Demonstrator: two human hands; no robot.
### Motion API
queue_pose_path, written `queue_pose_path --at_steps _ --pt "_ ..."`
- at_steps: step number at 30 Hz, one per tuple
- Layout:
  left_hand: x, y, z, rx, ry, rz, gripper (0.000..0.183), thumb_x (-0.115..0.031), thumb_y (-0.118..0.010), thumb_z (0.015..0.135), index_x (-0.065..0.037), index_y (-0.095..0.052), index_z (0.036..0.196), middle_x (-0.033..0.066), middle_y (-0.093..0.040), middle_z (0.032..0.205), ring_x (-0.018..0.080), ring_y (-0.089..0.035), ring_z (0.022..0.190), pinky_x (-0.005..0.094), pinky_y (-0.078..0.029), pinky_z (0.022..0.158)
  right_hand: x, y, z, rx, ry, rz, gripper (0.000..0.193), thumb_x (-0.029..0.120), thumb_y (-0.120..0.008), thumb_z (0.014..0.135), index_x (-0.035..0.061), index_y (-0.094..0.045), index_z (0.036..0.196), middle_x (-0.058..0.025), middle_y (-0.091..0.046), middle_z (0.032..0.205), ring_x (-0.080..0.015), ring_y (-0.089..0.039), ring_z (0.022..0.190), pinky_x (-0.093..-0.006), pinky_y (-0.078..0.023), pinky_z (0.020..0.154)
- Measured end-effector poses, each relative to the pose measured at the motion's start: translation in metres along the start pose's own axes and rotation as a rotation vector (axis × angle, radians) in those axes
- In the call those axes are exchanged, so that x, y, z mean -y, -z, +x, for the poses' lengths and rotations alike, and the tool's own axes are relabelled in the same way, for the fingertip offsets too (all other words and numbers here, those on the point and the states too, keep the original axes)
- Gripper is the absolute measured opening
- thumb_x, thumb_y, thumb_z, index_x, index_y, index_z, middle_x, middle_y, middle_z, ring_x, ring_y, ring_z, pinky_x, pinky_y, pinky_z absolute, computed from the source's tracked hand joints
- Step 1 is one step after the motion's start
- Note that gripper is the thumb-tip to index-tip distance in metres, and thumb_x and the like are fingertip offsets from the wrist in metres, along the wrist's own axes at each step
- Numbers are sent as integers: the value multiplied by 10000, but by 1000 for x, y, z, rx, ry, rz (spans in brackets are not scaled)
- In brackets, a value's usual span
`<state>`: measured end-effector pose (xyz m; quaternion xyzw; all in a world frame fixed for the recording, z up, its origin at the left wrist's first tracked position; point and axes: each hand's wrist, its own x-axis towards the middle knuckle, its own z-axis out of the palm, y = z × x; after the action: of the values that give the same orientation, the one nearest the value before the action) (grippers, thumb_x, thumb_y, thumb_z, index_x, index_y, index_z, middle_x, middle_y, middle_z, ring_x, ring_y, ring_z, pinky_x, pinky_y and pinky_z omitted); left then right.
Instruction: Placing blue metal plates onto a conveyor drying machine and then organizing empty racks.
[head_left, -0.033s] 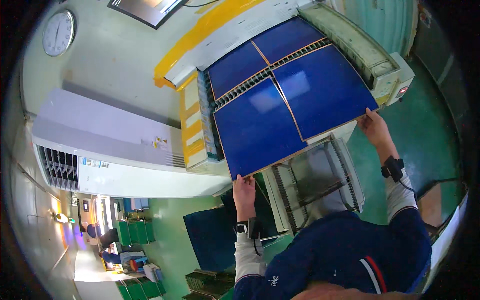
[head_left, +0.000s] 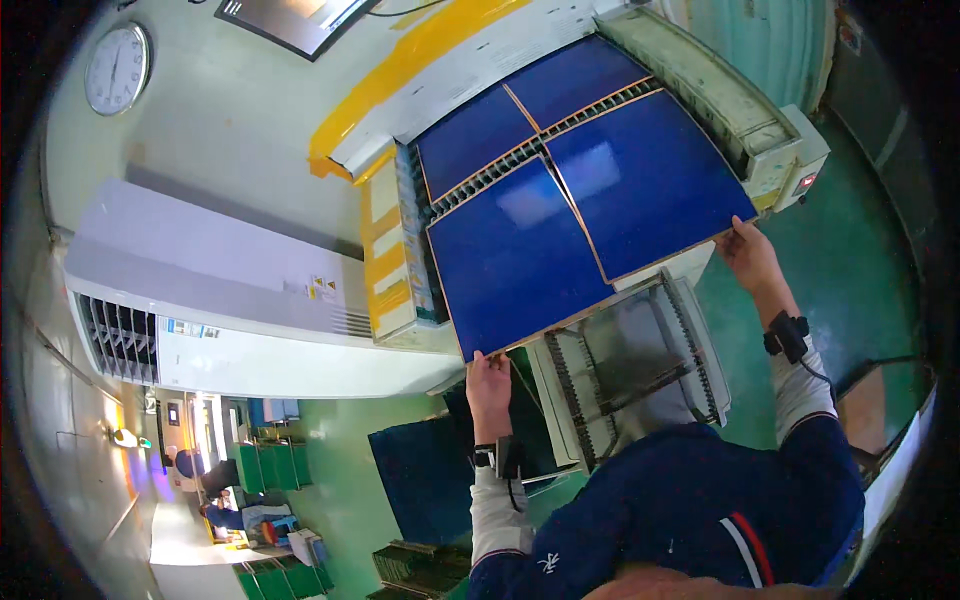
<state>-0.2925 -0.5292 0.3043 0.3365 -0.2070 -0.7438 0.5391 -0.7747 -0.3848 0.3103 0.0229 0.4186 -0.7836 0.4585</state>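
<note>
Two large blue panels with thin copper-coloured edges lie side by side at the near end of a roller conveyor [head_left: 492, 166]. My left hand [head_left: 489, 392] is closed on the near left corner of the left blue panel [head_left: 520, 265], thumb on top. At the near right corner of the right blue panel [head_left: 650, 185], my right hand [head_left: 752, 262] pinches the edge. A narrow gap separates these two panels. Beyond a strip of rollers lie a far left blue panel [head_left: 475, 140] and a far right blue panel [head_left: 575, 80]. Fingers under the panels are hidden.
Below the conveyor's near end stands a slotted metal rack [head_left: 640, 350]. A white air conditioner [head_left: 230, 290] is on the left, near a yellow-taped conveyor side [head_left: 385, 245]. Dark panels [head_left: 420, 475] stand on the green floor [head_left: 340, 470]. Another person [head_left: 235, 517] is far off, lower left.
</note>
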Motion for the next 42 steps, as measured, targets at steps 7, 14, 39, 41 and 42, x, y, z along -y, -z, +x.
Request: queue_pose_path --at_steps 7,14,39,41,42 --pt "-7 10 16 -8 10 -8 113 -191 -610 916 -97 -607 980 21 -644 967 188 -591 921 356 -496 818 11 5 18 52 27 -133 241 272 -556 933 67 -570 806 -77 -635 752 -191 -625 681 -319 -493 653" --pt "-9 7 35 5 44 49 106 -199 -617 914 -95 -601 924 34 -640 995 195 -596 950 347 -501 835 17 0 24 31 32 -171 211 245 -553 936 76 -566 810 -58 -629 750 -180 -628 683 -314 -500 627" --pt "-17 2 59 29 155 178 266 -275 -564 945 -28 -563 1043 107 -629 977 264 -606 970 373 -505 847 11 -6 45 109 -111 -333 259 371 -615 887 114 -587 875 -44 -639 833 -166 -620 745 -280 -480 650" --pt "-11 3 52 53 170 190 311 -288 -551 952 -14 -540 1100 113 -618 992 266 -598 983 376 -499 862 9 -4 43 137 -104 -356 277 382 -608 892 106 -592 888 -51 -649 837 -159 -619 726 -278 -484 630" --pt "-7 11 42 41 190 186 323 -288 -546 954 -9 -532 1116 111 -616 996 264 -595 982 377 -496 869 -2 -5 36 127 -106 -379 287 387 -601 898 100 -595 898 -56 -656 840 -154 -619 715 -282 -489 618"
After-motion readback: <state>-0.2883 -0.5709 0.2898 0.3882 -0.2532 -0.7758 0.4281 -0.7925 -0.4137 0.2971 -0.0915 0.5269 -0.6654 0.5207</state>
